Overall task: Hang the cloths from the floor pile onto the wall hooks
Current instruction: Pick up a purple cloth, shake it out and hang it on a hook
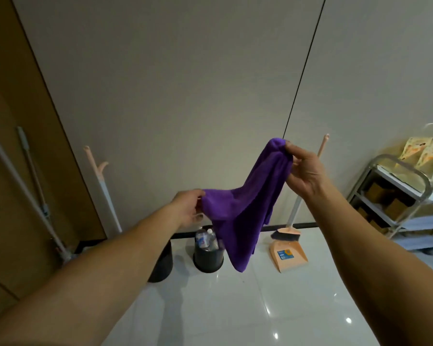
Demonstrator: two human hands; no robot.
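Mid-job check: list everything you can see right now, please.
purple cloth: one, purple, held up between both hands
bottle bin: one, black, floor by wall, under the cloth
second bin: one, black, partly behind left forearm
dustpan: one, peach, floor, right of bins
broom: one, peach handle, upright behind dustpan
pole: one, white and peach, leaning on wall, left
trolley: one, metal, far right
left hand: grips cloth's lower edge
right hand: fingers pinch cloth's top

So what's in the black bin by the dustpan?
Plastic bottles poke out of the bin. The cloth hides its right edge, and its walls hide anything deeper.
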